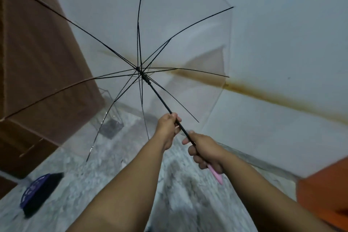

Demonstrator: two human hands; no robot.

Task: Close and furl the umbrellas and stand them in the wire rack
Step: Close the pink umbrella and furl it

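Right hand (205,153) gripped pink handle (215,173); left hand (167,128) curled round black shaft (160,98). Clear umbrella (169,43) open, held aloft. Wire rack (111,118) on floor beyond canopy; contents unclear. Dark folded umbrella (39,192) on floor, left.

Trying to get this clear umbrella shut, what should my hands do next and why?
Probably slide the left hand up the black shaft to the runner and pull it down: the clear umbrella is fully open, and the right hand already steadies the pink handle.

Home corner: stained wall (282,43) (rust-brown streak), speckled floor (94,184).
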